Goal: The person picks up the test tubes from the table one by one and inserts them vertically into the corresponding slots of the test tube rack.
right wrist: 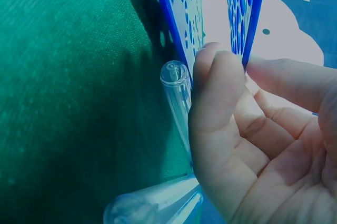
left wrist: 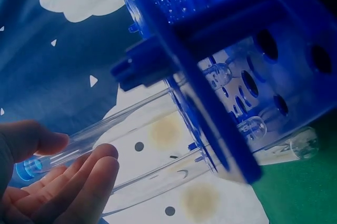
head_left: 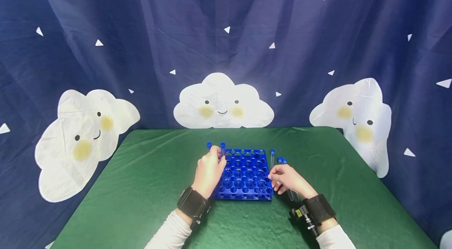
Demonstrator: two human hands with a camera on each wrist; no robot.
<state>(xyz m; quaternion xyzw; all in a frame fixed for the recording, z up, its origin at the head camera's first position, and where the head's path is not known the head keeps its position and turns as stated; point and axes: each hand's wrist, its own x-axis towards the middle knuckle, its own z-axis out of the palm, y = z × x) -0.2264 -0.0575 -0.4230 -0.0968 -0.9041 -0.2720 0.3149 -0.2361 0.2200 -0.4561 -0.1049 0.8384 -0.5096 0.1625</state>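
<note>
The blue tube rack [head_left: 245, 174] sits mid-table on the green cloth [head_left: 141, 186], steadied at its right edge by the right hand [head_left: 287, 180], whose fingertips pinch the frame. Loose tubes [head_left: 272, 157] lie beside it and could roll if that hand nudges them. The left hand [head_left: 209, 170] pinches a capped tube [head_left: 223, 150] standing in the far-left corner; it looks only part-seated, so a tilted push may jam it or tip the rack.
</note>
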